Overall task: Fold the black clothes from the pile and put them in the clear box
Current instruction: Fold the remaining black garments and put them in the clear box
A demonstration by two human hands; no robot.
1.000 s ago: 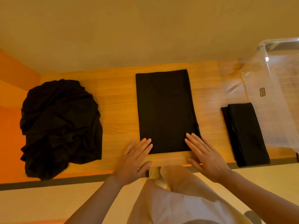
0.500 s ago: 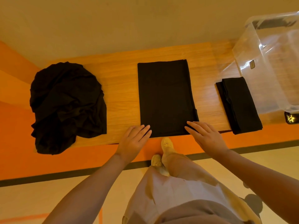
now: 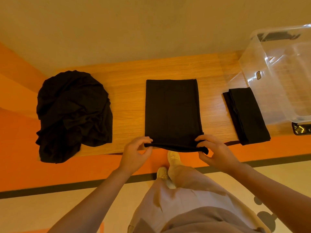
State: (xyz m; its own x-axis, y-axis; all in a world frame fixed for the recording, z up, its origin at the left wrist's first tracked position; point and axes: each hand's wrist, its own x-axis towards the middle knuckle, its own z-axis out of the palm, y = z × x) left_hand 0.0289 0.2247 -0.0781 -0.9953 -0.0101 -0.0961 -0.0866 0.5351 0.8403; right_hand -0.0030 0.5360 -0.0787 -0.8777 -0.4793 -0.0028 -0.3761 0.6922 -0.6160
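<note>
No text, number or brand can be read anywhere. The clear box (image 3: 284, 78) carries a small dark label (image 3: 258, 75) on its wall, but it is too small to read. A dark plate with yellow marks (image 3: 302, 129) below the box is blurred.

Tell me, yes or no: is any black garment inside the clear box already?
No, the clear box looks empty; the small folded garment lies on the table beside it.
</note>
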